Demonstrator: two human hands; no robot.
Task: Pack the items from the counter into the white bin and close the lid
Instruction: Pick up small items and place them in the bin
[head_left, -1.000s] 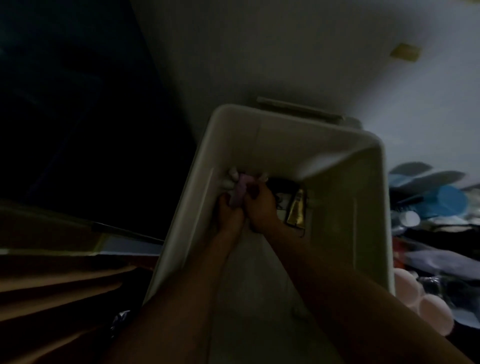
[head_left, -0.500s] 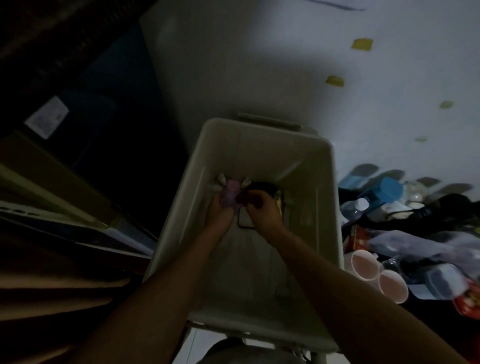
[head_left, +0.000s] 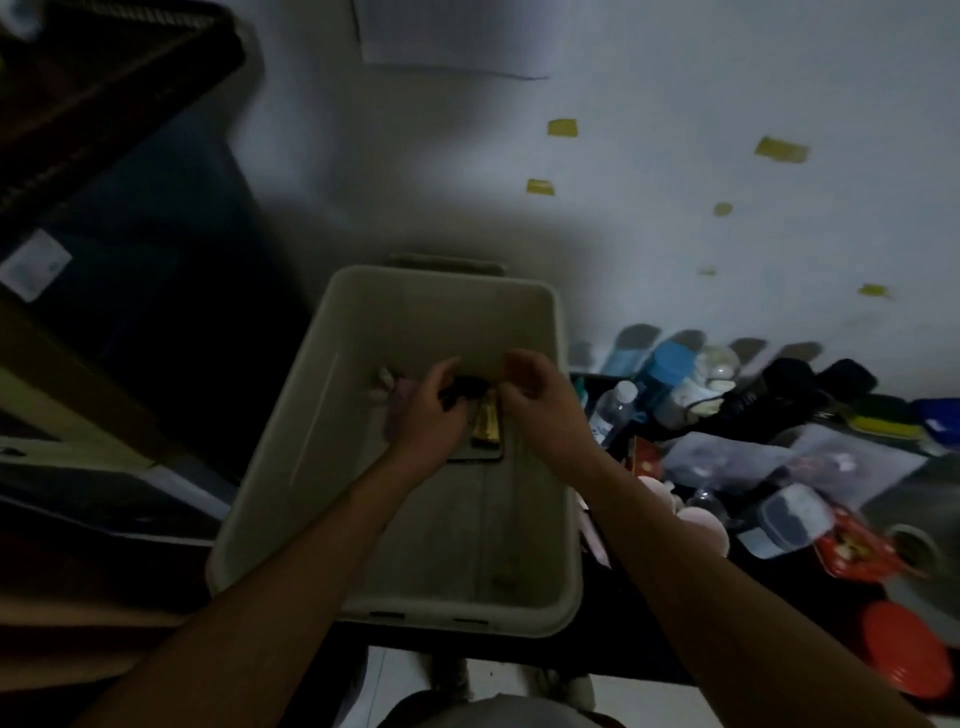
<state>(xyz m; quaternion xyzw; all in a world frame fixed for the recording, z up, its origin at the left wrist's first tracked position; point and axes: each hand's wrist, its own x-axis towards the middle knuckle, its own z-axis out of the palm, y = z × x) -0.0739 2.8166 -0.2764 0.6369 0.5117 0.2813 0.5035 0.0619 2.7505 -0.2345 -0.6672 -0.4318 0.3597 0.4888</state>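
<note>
Nearby, at the right of the frame, a cluttered dark counter (head_left: 883, 499) is seen, on which a clear bottle with a blue cap (head_left: 670, 366), a small clear water bottle with a white cap (head_left: 615, 402), pale pink round cups (head_left: 701, 525), a crumpled clear plastic bag (head_left: 727, 462) and a red round lid (head_left: 901, 654) are crowded together. Parts of the bin's contents are hidden by both forearms and hands. A dim room is shown, with a whitish wall (head_left: 649, 218) behind, on which small yellow tape pieces (head_left: 562, 127) are stuck, and dark shelving (head_left: 130, 260) at the left. A white rectangular plastic bin (head_left: 431, 616) is placed open at the centre, just beside the counter's left end. Inside it, near the far wall, a pink soft item (head_left: 396, 410), a small black item (head_left: 470, 387) and a gold foil packet (head_left: 487, 428) are found. The left hand (head_left: 426, 415) is held over the pink item with its fingers curled toward the black item; whether anything is gripped cannot be told. The right hand (head_left: 540, 400) is held just right of the packet, above the bin's right side, with fingers loosely curled and nothing seen in them.
</note>
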